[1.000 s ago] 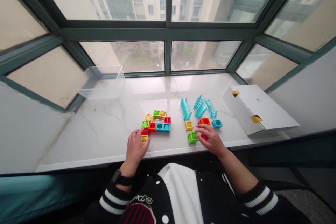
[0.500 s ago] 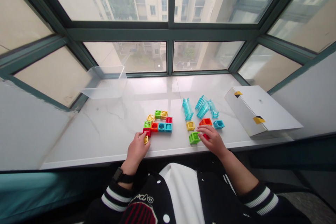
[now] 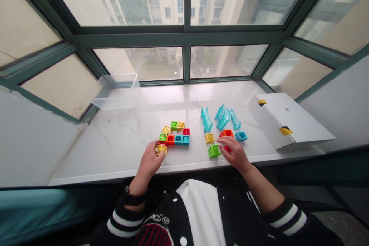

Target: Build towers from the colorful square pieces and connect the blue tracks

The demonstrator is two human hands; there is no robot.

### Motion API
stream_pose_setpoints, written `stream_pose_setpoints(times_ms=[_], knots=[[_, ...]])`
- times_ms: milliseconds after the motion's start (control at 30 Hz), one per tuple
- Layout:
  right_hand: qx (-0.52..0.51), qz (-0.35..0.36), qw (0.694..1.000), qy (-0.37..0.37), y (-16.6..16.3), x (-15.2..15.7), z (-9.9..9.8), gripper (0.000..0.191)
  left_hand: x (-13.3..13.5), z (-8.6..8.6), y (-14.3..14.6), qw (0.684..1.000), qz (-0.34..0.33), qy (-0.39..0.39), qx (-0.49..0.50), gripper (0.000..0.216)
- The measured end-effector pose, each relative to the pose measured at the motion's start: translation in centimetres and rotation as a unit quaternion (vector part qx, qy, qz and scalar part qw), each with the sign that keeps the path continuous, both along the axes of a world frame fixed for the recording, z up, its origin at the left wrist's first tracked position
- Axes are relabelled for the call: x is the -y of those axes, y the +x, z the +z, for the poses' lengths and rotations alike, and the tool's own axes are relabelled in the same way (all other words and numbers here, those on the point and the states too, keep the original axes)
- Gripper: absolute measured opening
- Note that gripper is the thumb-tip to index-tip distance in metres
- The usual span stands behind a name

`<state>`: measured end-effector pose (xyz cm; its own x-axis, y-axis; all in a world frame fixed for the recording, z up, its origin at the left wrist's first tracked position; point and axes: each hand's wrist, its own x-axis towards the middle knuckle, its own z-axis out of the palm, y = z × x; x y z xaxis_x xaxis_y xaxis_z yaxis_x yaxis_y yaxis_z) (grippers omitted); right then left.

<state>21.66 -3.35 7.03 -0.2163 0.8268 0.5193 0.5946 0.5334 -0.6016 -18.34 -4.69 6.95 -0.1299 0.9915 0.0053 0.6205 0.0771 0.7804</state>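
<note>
My left hand (image 3: 151, 156) is closed on a yellow cube block (image 3: 161, 149), its fingers at the block's sides. That block overlaps a red block, which is mostly hidden. Beyond it lies a loop of joined cube blocks: green (image 3: 163, 137), orange (image 3: 171, 140), blue (image 3: 178, 140), red (image 3: 186, 132) and yellow. My right hand (image 3: 235, 153) hovers with fingers apart beside a green block (image 3: 214, 151). Under its fingers a red block (image 3: 227, 148) shows in part. Close by are a yellow block (image 3: 210, 138), an orange-red block (image 3: 226, 133) and a blue block (image 3: 241, 136).
Translucent blue track pieces (image 3: 206, 119) lie behind the loose blocks. A clear plastic bin (image 3: 115, 96) stands at the back left of the white sill (image 3: 121, 142). At the right sits a white box (image 3: 291, 121) with yellow-black tabs. Windows close off the far side.
The yellow block in my left hand has been raised and tilted, now covering more of the red block. My right hand has barely moved.
</note>
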Motion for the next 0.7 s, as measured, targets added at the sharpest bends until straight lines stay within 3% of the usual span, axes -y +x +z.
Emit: stream_pose_setpoints(times_ms=[100,267,400,567,700], knots=[[-0.006,0.015,1.000,0.012,-1.5,-0.3,1.1,0.027,-0.5,1.8,2.4,0.972,-0.043,-0.011,0.232,0.046],[-0.007,0.091,0.996,0.017,-4.9,-0.3,3.9,0.040,-0.6,3.6,6.9,0.870,-0.100,-0.051,0.481,0.045],[-0.001,0.168,0.986,0.003,-6.6,-0.3,5.4,0.063,-0.3,4.6,10.0,0.792,-0.097,-0.127,0.590,0.043],[-0.005,0.182,0.983,-0.008,-6.7,-0.4,5.2,0.061,-0.4,4.3,12.0,0.709,-0.058,-0.217,0.668,0.034],[0.012,0.175,0.984,-0.028,-6.0,-0.6,4.6,0.057,-0.7,3.3,12.6,0.664,-0.040,-0.299,0.684,0.041]])
